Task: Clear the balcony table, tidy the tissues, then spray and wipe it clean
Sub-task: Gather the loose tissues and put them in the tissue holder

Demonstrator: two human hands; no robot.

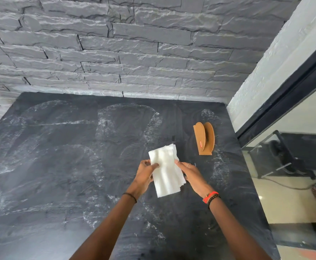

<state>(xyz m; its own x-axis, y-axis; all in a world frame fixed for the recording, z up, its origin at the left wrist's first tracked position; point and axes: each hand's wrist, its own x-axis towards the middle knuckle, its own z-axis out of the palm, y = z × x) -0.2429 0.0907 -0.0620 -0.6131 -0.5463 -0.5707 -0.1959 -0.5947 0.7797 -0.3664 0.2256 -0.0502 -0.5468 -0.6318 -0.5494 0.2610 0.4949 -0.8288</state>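
gripping from both sides, the two hands hold a stack of white tissues (166, 169) just above the dark table (59, 166). left hand (144, 176) sits on the stack's nine o'clock edge, thumb lying across the top sheet and the other fingers curled underneath, so it is clamped on the paper. right hand (192, 176) takes the three o'clock edge, fingers (179, 164) closed together along the side of the stack, pinching it; a thin ring shows on one finger. the stack runs long from twelve to six o'clock, tilted a little, its far end fanning slightly into loose sheet edges and its near end hanging free below both hands.

up at one o'clock from the tissues, near but apart from them, stands the brown tissue holder (204, 138), two rounded upright plates on a flat base. the slot between the plates looks empty from this angle, nothing white showing in it. it rests upright on the table close to the right edge.

the table top carries pale, chalky smears and ring-shaped marks all across it, heaviest around the middle and at the nine o'clock side. a grey stone wall (134, 44) backs the table at twelve o'clock, and a glass panel (294, 175) with a black frame runs down the three o'clock side. a black band circles the left wrist, and red and dark bands the right wrist.
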